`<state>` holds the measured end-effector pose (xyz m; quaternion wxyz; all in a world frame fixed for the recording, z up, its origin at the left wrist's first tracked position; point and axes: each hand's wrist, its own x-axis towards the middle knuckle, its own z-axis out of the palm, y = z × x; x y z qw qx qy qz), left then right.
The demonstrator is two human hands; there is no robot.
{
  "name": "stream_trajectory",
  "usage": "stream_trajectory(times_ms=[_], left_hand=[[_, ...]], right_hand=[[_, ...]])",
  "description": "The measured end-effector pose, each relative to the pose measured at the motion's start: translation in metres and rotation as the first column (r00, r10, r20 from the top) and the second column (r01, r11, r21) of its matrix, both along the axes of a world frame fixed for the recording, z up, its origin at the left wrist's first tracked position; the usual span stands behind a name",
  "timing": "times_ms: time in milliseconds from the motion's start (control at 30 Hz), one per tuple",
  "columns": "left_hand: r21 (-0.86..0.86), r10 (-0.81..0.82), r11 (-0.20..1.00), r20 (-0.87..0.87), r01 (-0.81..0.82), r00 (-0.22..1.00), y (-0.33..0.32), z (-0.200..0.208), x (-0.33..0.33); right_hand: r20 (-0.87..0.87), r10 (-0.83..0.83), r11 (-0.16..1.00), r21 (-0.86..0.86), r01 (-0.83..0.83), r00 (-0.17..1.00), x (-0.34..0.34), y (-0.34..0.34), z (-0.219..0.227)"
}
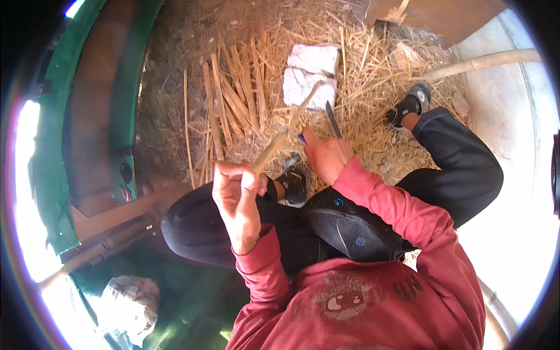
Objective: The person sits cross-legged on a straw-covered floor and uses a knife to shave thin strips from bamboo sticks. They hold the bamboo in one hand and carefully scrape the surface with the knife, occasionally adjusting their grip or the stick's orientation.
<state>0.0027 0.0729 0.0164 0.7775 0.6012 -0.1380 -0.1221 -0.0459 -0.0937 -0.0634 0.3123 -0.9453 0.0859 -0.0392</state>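
My left hand (238,195) is closed in a pinch on a thin, pale bamboo strip (272,149). From the fingers the strip slants up and to the right, its far end in front of a white block (304,87). Close to the strip's middle, my right hand (326,154) is closed around a knife; its dark, narrow blade (333,119) sticks out beyond the knuckles and the handle is hidden. A small blue piece (301,139) shows at the right fingertips; what it is, I cannot make out.
Several split bamboo sticks (248,87) lie on the ground at the far left of my hands. Straw-like shavings (373,137) cover the ground. A second white block (315,57) adjoins the first. A green-edged panel (64,134) stands left; a plastic bag (129,306) lies lower left.
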Motion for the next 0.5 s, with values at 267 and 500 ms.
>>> stream_trajectory(times_ms=[267,500], left_hand=[[0.014,-0.002,1.0,0.024,0.001,1.0,-0.01,0.004,-0.001],[0.053,-0.035,0.998,0.052,0.033,0.998,-0.012,-0.001,-0.002]], right_hand=[[0.08,-0.047,0.998,0.044,0.044,0.996,0.004,-0.015,-0.026],[0.078,0.015,1.0,0.021,-0.017,0.997,0.001,-0.015,-0.017]])
